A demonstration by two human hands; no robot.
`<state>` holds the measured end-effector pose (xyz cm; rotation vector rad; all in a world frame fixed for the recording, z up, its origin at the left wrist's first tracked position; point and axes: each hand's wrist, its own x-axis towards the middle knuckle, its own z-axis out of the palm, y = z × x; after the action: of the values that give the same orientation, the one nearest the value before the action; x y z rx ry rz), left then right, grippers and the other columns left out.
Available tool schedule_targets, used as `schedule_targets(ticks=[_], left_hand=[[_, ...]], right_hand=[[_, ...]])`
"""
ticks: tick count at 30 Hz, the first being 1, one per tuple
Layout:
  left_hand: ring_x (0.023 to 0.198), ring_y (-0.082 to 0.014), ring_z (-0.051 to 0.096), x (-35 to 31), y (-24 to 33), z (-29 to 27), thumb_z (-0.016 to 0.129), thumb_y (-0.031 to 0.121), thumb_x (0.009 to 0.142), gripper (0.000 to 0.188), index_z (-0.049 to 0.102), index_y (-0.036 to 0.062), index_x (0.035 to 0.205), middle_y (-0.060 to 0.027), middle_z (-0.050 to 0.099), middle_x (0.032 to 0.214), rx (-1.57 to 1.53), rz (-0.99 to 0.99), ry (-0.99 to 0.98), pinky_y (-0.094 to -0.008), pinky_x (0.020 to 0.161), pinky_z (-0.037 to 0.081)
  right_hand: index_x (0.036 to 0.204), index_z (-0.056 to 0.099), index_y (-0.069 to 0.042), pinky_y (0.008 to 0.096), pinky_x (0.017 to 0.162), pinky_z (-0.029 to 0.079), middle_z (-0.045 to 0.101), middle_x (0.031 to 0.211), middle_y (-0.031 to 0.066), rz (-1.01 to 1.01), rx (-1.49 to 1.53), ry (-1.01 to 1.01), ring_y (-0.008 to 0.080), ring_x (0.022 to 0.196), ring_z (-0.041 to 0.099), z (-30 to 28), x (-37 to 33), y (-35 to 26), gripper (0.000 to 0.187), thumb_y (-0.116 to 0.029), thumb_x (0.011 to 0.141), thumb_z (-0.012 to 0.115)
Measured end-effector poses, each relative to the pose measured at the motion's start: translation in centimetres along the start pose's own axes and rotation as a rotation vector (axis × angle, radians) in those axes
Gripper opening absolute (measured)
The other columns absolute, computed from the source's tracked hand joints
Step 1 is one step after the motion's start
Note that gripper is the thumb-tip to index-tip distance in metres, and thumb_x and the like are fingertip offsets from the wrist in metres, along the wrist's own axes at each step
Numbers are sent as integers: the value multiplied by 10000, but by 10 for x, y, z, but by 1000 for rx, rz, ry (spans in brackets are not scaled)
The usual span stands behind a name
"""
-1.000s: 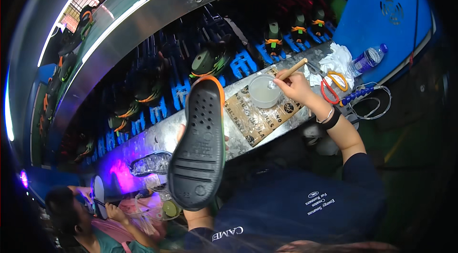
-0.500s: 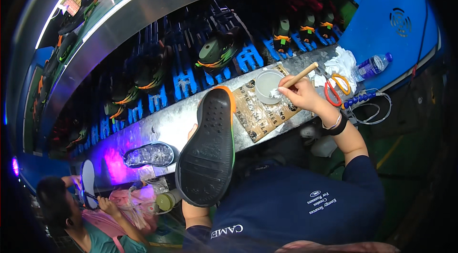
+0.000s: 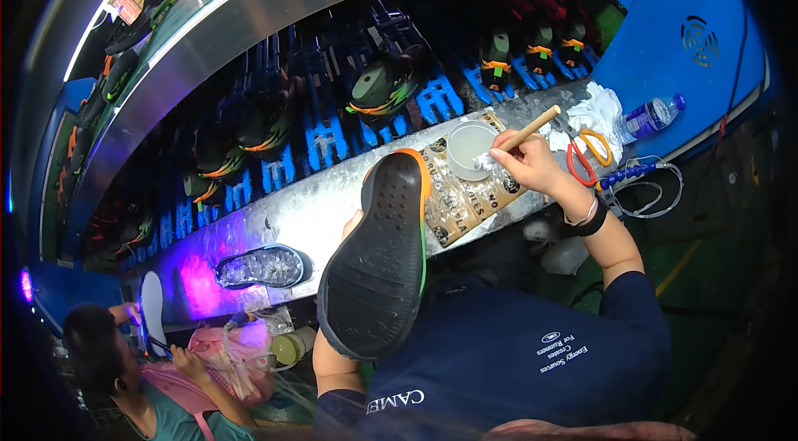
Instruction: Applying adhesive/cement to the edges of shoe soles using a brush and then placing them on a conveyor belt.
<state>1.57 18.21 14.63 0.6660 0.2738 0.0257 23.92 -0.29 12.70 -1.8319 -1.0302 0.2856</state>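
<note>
My left hand (image 3: pixel 352 223) grips a large black shoe sole (image 3: pixel 378 250) with an orange toe rim and a green edge. It is held tilted up in front of my chest. Only a bit of that hand shows at the sole's left edge; the rest is hidden behind it. My right hand (image 3: pixel 532 165) is closed round the wooden handle of a brush (image 3: pixel 530 127). The white bristle end dips inside the rim of a round pot (image 3: pixel 470 150) of cloudy liquid. Under the pot lies a printed brown cardboard sheet (image 3: pixel 453 221) on the metal ledge.
Scissors (image 3: pixel 573 160), crumpled white cloth (image 3: pixel 600 113) and a bottle (image 3: pixel 652 117) lie at the right. Another sole (image 3: pixel 262 268) rests on the ledge at left. Beyond stand blue racks (image 3: pixel 328 142) bearing shoes. A co-worker (image 3: pixel 100 349) at lower left handles a sole.
The black sole has shifted slightly to the right in my left hand. My right hand stays at the pot with the brush, barely moved.
</note>
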Motion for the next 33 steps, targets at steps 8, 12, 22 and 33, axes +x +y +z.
schedule_targets(ticks=[8, 12, 22, 33], left_hand=[[825, -230, 565, 3, 0, 8, 357, 380, 852, 492, 362, 29, 1196, -179, 502, 1040, 55, -15, 0, -326, 680, 496], [827, -222, 563, 6, -1, 11, 360, 376, 852, 489, 360, 30, 1197, -172, 503, 1040, 70, -28, -5, -320, 684, 494], [833, -203, 558, 13, -3, 15, 366, 367, 852, 483, 356, 31, 1199, -155, 503, 1039, 102, -47, -28, -305, 695, 488], [840, -182, 553, 11, 3, 12, 374, 356, 852, 476, 350, 33, 1201, -136, 504, 1038, 149, -23, -16, -289, 707, 481]], right_hand=[[825, 553, -12, 181, 485, 358, 530, 687, 15, -231, 243, 187, 43, 565, 459, 21, 0, -28, 79, -37, 757, 584], [835, 560, 2, 214, 566, 419, 568, 782, 59, -267, 171, 82, 98, 652, 528, 28, 2, -30, 97, -10, 742, 584], [796, 558, 12, 261, 542, 450, 587, 735, 105, -585, 37, 125, 190, 611, 575, 35, 19, -39, 91, -19, 719, 597], [773, 551, 6, 257, 515, 439, 582, 708, 99, -556, -1, 141, 186, 580, 563, 31, 15, -34, 76, -20, 718, 597]])
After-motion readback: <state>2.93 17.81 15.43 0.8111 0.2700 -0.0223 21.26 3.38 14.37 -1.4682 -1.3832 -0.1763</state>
